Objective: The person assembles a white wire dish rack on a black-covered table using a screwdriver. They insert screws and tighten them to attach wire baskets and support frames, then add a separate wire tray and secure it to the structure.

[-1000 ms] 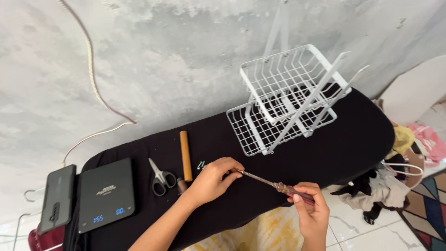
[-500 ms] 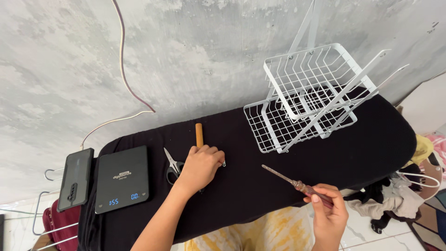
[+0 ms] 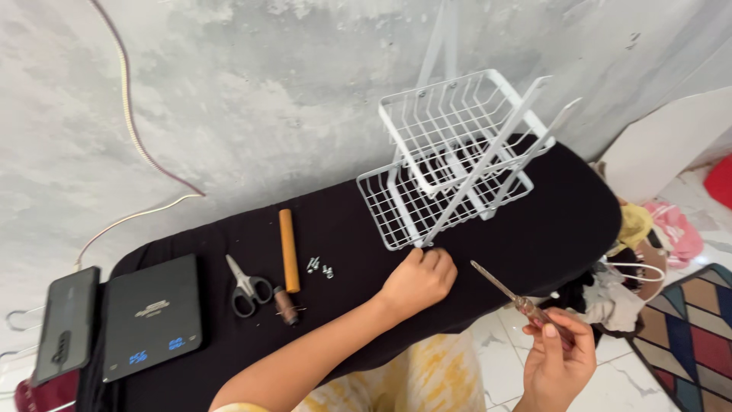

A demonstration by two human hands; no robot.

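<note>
**Black-Covered Counter With Tools and White Wire Rack: Layout, Left to Right**

A dark phone [image 3: 67, 323] lies at the far left end, overhanging the counter [image 3: 534, 229] edge. Just beside it sits a flat black digital scale [image 3: 152, 315], rectangular, with a pale logo mark at its centre and small blue lit digits along its near edge. To the right lie small scissors [image 3: 245, 285] with black loop handles, blades pointing away from the person. Next is an orange cylindrical rod [image 3: 288, 249], lying lengthwise front to back, with a small brown spool [image 3: 286, 304] at its near end. A few small metal screws [image 3: 319, 267] lie loose just right of the rod.

The left hand [image 3: 418, 281] rests on the cloth with fingers curled under, closed; whether it encloses anything cannot be told. Its knuckles are at the near left corner of the white wire rack [image 3: 450, 164], touching or nearly touching the frame. The rack stands toward the right end, one basket tier tilted above a flat grid tier.

The right hand [image 3: 560, 360] is held off the counter's near edge, over the tiled floor, closed around the dark red handle of a screwdriver [image 3: 520, 302]. The shaft points up and left toward the rack, its tip clear of it.

Open cloth remains between the screws and the rack, and right of the rack to the rounded counter end. A pile of clothes [image 3: 621, 297] lies beyond that end.
</note>
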